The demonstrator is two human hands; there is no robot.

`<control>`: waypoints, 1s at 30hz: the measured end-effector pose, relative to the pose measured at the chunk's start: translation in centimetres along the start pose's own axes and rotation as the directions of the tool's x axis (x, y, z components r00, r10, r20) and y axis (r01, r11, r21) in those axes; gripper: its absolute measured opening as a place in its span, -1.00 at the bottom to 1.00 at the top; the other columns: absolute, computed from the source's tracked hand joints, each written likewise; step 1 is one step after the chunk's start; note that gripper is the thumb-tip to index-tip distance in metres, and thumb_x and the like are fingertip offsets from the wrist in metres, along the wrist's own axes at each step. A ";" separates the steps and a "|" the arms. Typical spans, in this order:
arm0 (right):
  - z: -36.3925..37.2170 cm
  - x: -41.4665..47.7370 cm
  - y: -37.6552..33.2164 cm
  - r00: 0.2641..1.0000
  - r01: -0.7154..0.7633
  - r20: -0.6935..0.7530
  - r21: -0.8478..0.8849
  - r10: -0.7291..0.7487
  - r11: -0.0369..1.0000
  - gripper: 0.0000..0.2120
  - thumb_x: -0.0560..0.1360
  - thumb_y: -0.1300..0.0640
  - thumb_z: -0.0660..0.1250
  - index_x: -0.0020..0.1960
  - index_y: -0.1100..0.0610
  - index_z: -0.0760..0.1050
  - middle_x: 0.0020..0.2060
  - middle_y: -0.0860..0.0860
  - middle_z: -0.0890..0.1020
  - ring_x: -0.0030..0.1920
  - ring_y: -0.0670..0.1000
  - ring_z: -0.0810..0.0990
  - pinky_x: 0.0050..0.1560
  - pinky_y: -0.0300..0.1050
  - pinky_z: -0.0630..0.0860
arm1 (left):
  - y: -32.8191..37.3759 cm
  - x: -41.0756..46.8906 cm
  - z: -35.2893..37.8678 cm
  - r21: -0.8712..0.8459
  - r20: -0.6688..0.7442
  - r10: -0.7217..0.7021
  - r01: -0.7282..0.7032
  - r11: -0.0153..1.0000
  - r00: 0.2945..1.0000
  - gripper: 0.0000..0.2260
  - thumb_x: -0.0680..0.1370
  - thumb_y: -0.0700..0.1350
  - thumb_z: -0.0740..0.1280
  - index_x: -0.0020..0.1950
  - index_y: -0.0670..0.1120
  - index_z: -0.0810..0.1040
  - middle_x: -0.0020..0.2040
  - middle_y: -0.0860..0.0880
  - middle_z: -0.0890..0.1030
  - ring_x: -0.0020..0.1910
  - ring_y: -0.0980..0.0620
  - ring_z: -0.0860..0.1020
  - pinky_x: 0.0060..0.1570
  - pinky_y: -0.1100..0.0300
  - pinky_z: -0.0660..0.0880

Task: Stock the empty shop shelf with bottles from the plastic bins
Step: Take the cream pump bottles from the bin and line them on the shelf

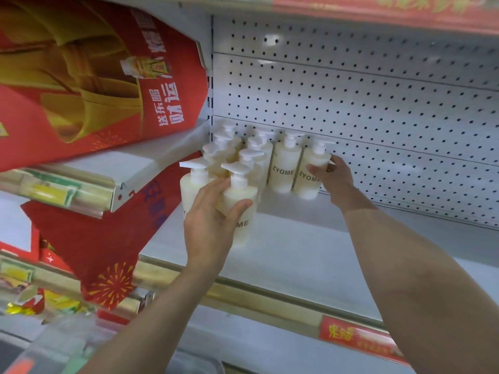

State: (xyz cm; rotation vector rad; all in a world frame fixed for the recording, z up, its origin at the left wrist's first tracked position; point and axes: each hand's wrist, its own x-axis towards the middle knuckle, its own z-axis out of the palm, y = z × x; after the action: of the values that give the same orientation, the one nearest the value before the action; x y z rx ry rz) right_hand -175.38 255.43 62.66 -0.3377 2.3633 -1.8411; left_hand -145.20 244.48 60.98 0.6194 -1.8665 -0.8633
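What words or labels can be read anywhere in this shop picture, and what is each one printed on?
"ZYOME": pump bottle at the back.
"ZYOME": pump bottle held by the right hand.
"ME", the rest hidden by the left hand: front pump bottle.
"送东鹏 财运": red poster.
Red price strip with yellow characters: too blurred to read.

A single head-worn, wide-angle view, tilted, looks forward and slightly down from close range into a white shop shelf [310, 255], facing its pegboard back panel [364, 103], both forearms reaching in from below.
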 end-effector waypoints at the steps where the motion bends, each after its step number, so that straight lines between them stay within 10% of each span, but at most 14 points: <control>1: 0.0 0.2 0.1 1.000 -0.008 -0.018 -0.005 0.008 1.000 -0.33 0.32 -0.02 0.63 0.35 -0.06 0.42 0.15 -0.06 0.65 0.12 0.02 0.62 -0.33 -0.26 0.41 | 0.0 0.0 0.0 -0.003 -0.001 0.002 -0.002 1.000 1.000 -0.59 0.45 0.14 0.49 0.26 0.09 0.57 0.22 0.29 0.51 0.04 -0.02 0.61 0.07 0.00 0.56; 8: 0.2 0.2 -0.3 0.998 -0.045 -0.036 -0.054 0.043 0.998 -0.30 0.34 -0.03 0.62 0.40 -0.04 0.42 0.20 0.04 0.62 0.13 0.08 0.62 -0.28 -0.18 0.50 | -0.1 0.0 0.2 -0.013 -0.005 0.021 -0.021 1.000 1.000 -0.60 0.46 0.13 0.48 0.26 0.09 0.56 0.25 0.24 0.53 0.02 -0.08 0.61 0.06 -0.02 0.57; 16: 0.3 -6.5 -3.5 0.999 -0.030 -0.027 -0.105 0.027 0.994 -0.22 0.45 -0.19 0.47 0.52 0.12 0.29 0.43 0.06 0.44 0.36 0.12 0.48 0.38 0.06 0.43 | 0.7 0.0 -1.3 -0.114 0.072 -0.015 0.023 0.993 0.997 -0.61 0.49 0.06 0.47 0.31 0.12 0.55 0.29 0.22 0.53 -0.26 0.21 0.56 0.03 0.27 0.52; 22: 2.4 -17.1 -6.3 0.947 0.032 0.315 0.103 -0.063 0.994 -0.43 0.44 -0.09 0.53 0.36 0.10 0.48 0.21 -0.03 0.61 0.21 -0.06 0.60 0.22 0.01 0.60 | -0.6 1.3 -4.2 -0.207 -0.181 -0.165 0.127 0.970 0.970 -0.54 0.44 0.04 0.52 0.29 0.00 0.51 0.18 0.03 0.42 -0.06 0.04 0.52 0.04 0.37 0.42; 25: 4.5 -20.5 -5.8 0.894 0.064 0.443 0.027 -0.070 0.998 -0.37 0.40 -0.03 0.57 0.39 0.03 0.41 0.19 -0.06 0.61 0.16 -0.11 0.60 0.15 -0.11 0.57 | -1.5 2.2 -4.6 -0.207 -0.010 -0.257 0.250 0.946 0.966 -0.44 0.46 0.07 0.50 0.42 -0.01 0.46 0.29 0.05 0.44 0.27 0.03 0.45 0.29 0.13 0.41; 28: 5.9 -21.7 -5.0 0.897 0.081 0.435 0.000 -0.073 0.997 -0.44 0.37 0.03 0.61 0.28 -0.04 0.44 0.09 -0.14 0.62 0.06 -0.19 0.59 -0.08 -0.29 0.50 | -1.7 2.3 -4.9 -0.236 0.146 -0.147 0.179 0.955 0.978 -0.52 0.48 0.06 0.47 0.38 0.15 0.46 -0.02 0.53 0.50 0.05 0.48 0.43 0.05 0.26 0.42; 30: 6.4 -22.0 -4.7 0.916 0.095 0.394 -0.028 -0.077 0.995 -0.40 0.35 0.04 0.62 0.30 -0.03 0.44 0.11 -0.08 0.62 0.05 -0.13 0.60 -0.10 -0.28 0.49 | -1.8 2.5 -5.1 -0.259 0.212 -0.159 0.212 0.942 0.964 -0.54 0.48 0.05 0.47 0.35 0.23 0.45 0.00 0.44 0.57 0.09 0.35 0.51 0.09 0.12 0.50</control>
State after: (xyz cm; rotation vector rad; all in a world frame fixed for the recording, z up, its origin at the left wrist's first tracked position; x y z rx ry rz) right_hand -152.18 253.82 64.82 -0.7516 2.1431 -1.5700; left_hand -141.55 239.98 62.46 0.5575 -1.8246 -1.3262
